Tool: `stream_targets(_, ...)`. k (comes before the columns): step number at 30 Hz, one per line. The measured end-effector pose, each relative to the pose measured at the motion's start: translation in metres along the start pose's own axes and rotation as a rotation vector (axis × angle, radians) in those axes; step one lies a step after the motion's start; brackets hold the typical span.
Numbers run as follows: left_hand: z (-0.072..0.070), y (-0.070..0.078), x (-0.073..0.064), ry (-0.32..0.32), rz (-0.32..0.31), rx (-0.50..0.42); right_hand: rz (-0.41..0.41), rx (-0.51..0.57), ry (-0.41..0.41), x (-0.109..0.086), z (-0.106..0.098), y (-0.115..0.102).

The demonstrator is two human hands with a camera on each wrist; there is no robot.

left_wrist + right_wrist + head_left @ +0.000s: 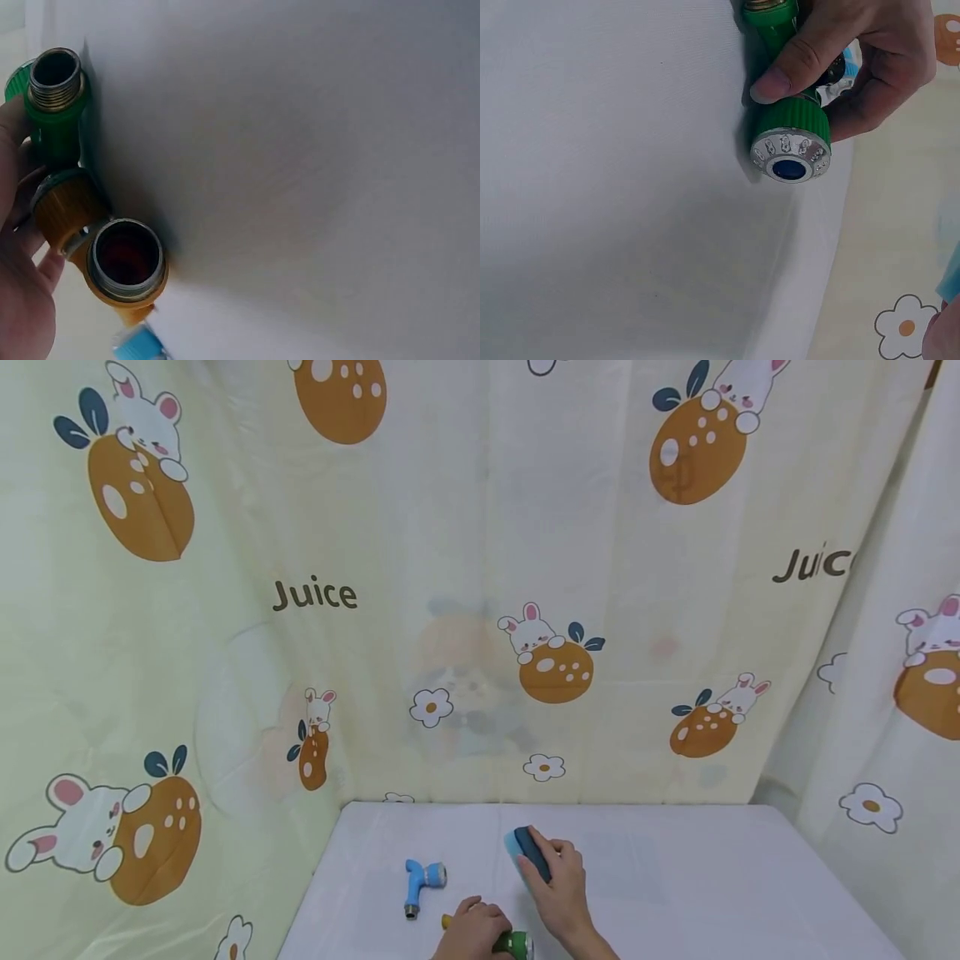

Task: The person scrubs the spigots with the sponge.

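My left hand (476, 933) grips a green plastic tap (516, 943) with a silver-rimmed knob (791, 157), its thumb pressed on the green body. An orange-yellow tap (71, 210) with a threaded metal mouth lies against the same hand. I cannot tell if the fingers hold it too. In the head view that hand covers most of both taps. My right hand (564, 893) holds a sponge-like block (532, 853), dark blue on its back and light blue on the other face, raised in front of the left hand. It barely shows in the right wrist view.
Left of the hands, a light blue tap (420, 887) with a metal threaded end lies on the white-covered table (675, 877). Behind and beside the table hangs a cream curtain (465, 527) printed with rabbits, oranges and flowers.
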State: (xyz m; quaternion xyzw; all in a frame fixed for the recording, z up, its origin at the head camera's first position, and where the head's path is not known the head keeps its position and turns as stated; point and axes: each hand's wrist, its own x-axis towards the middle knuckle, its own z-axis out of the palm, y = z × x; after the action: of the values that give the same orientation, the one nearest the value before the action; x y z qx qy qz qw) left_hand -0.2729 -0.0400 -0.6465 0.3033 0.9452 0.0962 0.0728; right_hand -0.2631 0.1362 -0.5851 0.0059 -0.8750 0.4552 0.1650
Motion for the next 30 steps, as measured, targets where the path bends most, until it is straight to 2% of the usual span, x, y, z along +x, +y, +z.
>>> stream_targets(3,0.004,-0.008,0.002,-0.006,-0.034,-0.132,-0.004,0.001,-0.002,-0.001,0.001,0.001)
stream_targets(6,0.01,-0.018,-0.001,0.057,-0.092,-0.286,-0.012,-0.002,0.0,-0.002,0.002,0.003)
stream_targets(7,0.011,-0.022,-0.003,0.108,-0.126,-0.322,-0.012,-0.002,0.002,-0.002,0.002,0.003)
stream_targets(9,0.01,-0.029,-0.008,0.263,-0.215,-0.356,-0.008,-0.007,0.005,-0.002,0.002,0.003)
stream_targets(12,0.006,-0.038,-0.015,0.498,-0.401,-0.314,0.012,-0.008,0.005,-0.002,0.001,0.003)
stream_targets(13,0.004,-0.041,-0.017,0.549,-0.458,-0.291,0.018,-0.006,0.002,-0.002,0.001,0.002)
stream_targets(14,0.002,-0.043,-0.018,0.575,-0.51,-0.278,0.023,-0.007,-0.001,-0.002,0.001,0.002)
stream_targets(16,-0.001,-0.048,-0.02,0.564,-0.585,-0.27,0.033,-0.006,-0.008,-0.003,0.001,0.001)
stream_targets(18,-0.003,-0.051,-0.021,0.523,-0.62,-0.268,0.04,-0.004,-0.014,-0.003,0.001,0.0)
stream_targets(21,-0.004,-0.054,-0.021,0.479,-0.634,-0.286,0.046,-0.004,-0.024,-0.004,0.002,-0.001)
stream_targets(27,-0.004,-0.056,-0.02,0.495,-0.64,-0.324,0.058,0.002,-0.042,-0.005,0.002,-0.001)
stream_targets(30,-0.005,-0.058,-0.019,0.485,-0.665,-0.326,0.057,0.01,-0.045,-0.005,0.002,-0.002)
